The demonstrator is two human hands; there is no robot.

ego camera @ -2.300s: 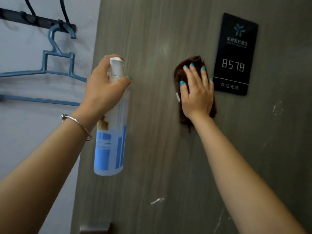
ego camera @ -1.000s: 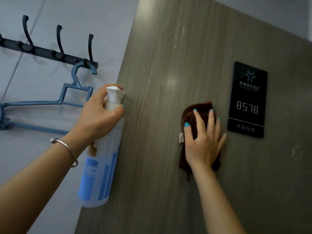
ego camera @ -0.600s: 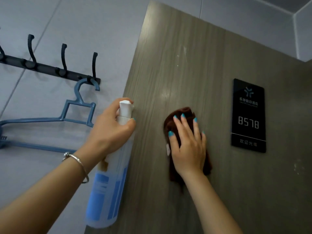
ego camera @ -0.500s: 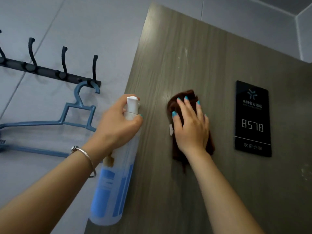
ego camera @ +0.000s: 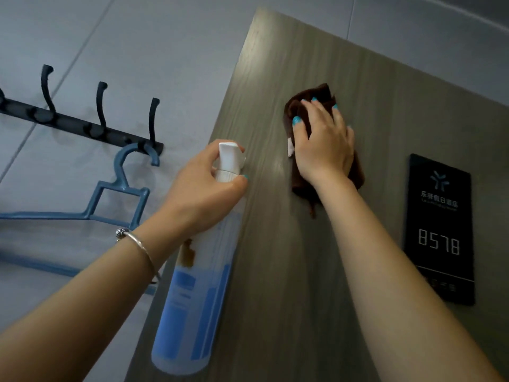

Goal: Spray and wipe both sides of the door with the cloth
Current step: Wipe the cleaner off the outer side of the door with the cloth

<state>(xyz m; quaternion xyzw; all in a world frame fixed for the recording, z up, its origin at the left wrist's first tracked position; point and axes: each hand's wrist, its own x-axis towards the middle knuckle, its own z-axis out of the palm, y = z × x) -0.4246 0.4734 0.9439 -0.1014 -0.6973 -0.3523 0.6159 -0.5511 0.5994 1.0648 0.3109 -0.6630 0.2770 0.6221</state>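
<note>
The grey wood-grain door [ego camera: 289, 271] fills the middle and right of the view. My right hand [ego camera: 323, 144] presses a dark brown cloth [ego camera: 305, 106] flat against the door near its top, fingers spread over it. My left hand [ego camera: 203, 188] grips the neck of a white and blue spray bottle [ego camera: 195, 304], index finger on the white nozzle, right at the door's left edge. The bottle hangs upright below the hand.
A black room-number plaque [ego camera: 440, 230] reading 8578 is fixed to the door at the right. On the grey tiled wall at the left, a black hook rail [ego camera: 82, 128] carries a blue hanger [ego camera: 115, 197].
My right hand slid the cloth up the door toward its top. The view tilted upward. My left hand kept holding the bottle at the door's edge.
</note>
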